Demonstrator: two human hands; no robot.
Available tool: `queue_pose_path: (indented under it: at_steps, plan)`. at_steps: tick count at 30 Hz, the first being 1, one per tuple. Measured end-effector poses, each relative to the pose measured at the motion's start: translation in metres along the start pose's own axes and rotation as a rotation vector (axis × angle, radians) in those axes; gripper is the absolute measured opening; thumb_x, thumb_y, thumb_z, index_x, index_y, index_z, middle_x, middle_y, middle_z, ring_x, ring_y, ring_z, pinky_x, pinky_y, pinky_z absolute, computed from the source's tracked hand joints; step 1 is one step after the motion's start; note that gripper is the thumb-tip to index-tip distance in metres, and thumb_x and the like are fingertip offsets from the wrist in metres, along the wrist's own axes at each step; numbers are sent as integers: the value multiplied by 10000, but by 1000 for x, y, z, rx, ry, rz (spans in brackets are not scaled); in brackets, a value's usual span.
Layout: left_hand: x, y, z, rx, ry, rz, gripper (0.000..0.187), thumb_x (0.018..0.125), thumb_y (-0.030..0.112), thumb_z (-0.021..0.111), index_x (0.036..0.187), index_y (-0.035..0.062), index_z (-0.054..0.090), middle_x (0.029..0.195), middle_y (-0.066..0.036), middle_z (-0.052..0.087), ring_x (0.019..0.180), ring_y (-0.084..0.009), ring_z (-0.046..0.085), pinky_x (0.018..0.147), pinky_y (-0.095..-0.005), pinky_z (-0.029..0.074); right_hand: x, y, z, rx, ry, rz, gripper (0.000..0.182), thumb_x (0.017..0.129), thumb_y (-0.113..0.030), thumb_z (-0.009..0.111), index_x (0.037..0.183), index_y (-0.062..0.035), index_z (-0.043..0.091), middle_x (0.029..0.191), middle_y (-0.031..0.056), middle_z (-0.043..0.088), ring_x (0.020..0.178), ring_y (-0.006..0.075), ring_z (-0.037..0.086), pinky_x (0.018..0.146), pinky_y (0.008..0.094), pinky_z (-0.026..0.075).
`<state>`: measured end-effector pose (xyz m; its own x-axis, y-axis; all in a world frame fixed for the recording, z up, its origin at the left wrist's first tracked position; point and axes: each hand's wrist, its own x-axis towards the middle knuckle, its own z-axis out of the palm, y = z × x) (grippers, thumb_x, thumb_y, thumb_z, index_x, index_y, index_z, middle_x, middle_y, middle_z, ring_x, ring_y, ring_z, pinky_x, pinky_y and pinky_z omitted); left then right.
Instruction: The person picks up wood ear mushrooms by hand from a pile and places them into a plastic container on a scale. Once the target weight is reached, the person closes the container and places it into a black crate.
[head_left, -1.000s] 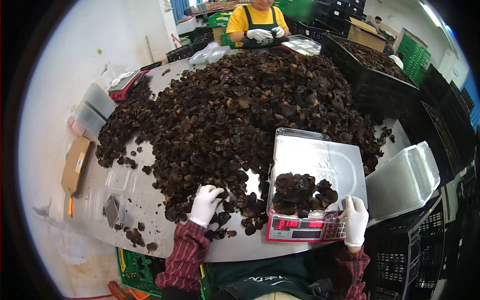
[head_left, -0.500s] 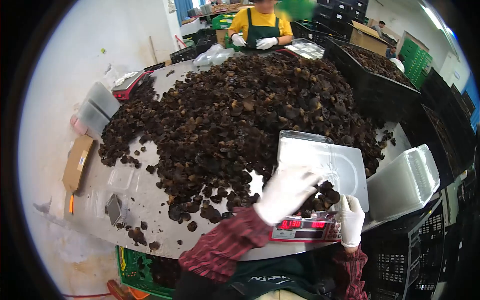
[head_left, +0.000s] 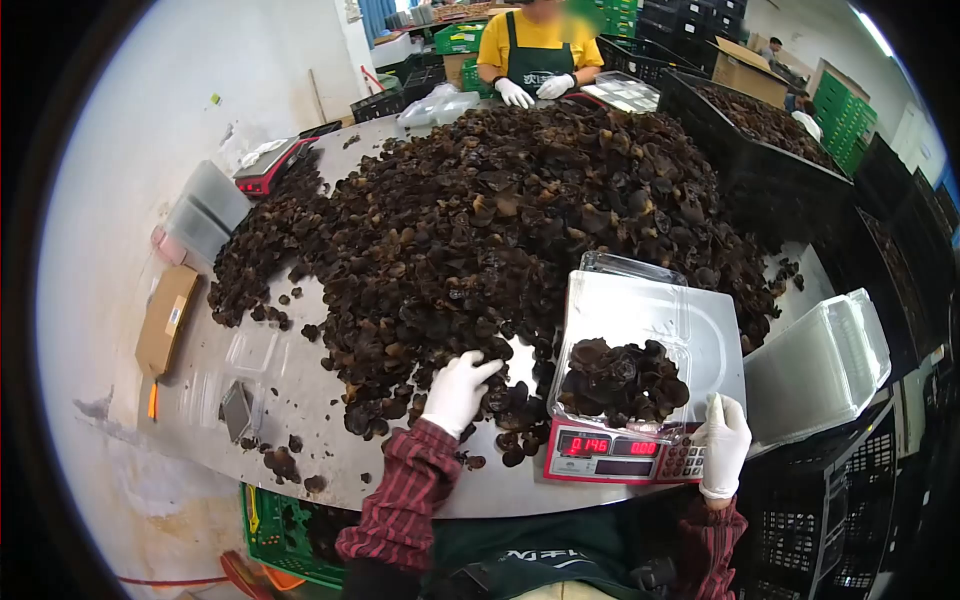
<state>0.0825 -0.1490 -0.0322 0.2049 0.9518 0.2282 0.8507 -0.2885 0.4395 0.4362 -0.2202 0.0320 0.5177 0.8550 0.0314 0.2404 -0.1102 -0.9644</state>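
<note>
My left hand (head_left: 462,392), in a white glove, is at the near edge of a large pile of dark wood ear mushrooms (head_left: 520,215). Its fingers are apart and nothing shows in them. On the metal plate of a red and white digital scale (head_left: 715,325) sits a clear plastic tray (head_left: 632,268) with a clump of wood ear mushrooms (head_left: 625,383) in its near part. The red display (head_left: 610,446) reads 0.146. Beside the keypad, at the scale's right edge, my gloved right hand (head_left: 724,445) has its fingers bunched and curled, with nothing visible in them.
A stack of clear trays (head_left: 825,365) stands right of the scale. Black crates (head_left: 770,165) line the right side. Across the table is a co-worker in a green apron (head_left: 540,62). Another scale (head_left: 275,165) and a cardboard piece (head_left: 167,320) are at left; a green crate (head_left: 290,535) sits below.
My left hand has moved left from above the tray to the pile's edge. Mushrooms now lie in the tray, and the display went from 0.130 to 0.146. My right hand stays beside the scale.
</note>
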Motion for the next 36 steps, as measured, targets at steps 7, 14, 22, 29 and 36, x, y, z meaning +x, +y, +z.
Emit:
queue_pose_path:
  at_steps: [7,14,22,29,36]
  plan:
    - [-13,-33,4,-434,164,-87,181,723,-81,653,854,31,707,856,-74,651,796,-182,640,714,-280,501,-7,-3,1,36,-14,-3,174,959,-142,571,971,24,621,681,17,582,463,42,478,447,205,367]
    - [23,77,-53,-827,252,-8,177,798,-69,657,944,20,704,984,-76,628,840,-130,612,734,-250,501,-10,-8,3,27,-23,1,178,960,-144,569,980,24,623,713,23,612,473,40,487,444,197,369]
    - [50,80,-57,-714,96,226,291,809,-40,628,1081,44,687,1129,-131,643,1017,-207,638,871,-262,497,-13,-7,-5,24,14,4,197,966,-183,569,965,7,621,638,-15,535,486,28,477,452,193,384]
    - [38,-7,21,317,-188,290,220,719,55,649,917,137,698,827,-68,582,852,-254,596,729,-378,515,-12,-2,-5,58,-22,37,185,959,-158,572,985,14,635,751,21,625,488,37,490,448,196,380]
    - [-9,-3,-58,-132,159,93,171,761,12,616,921,60,651,903,-98,610,869,-298,608,742,-359,500,-9,-3,-14,32,50,45,183,962,-168,569,962,4,631,697,3,582,475,28,463,446,193,371]
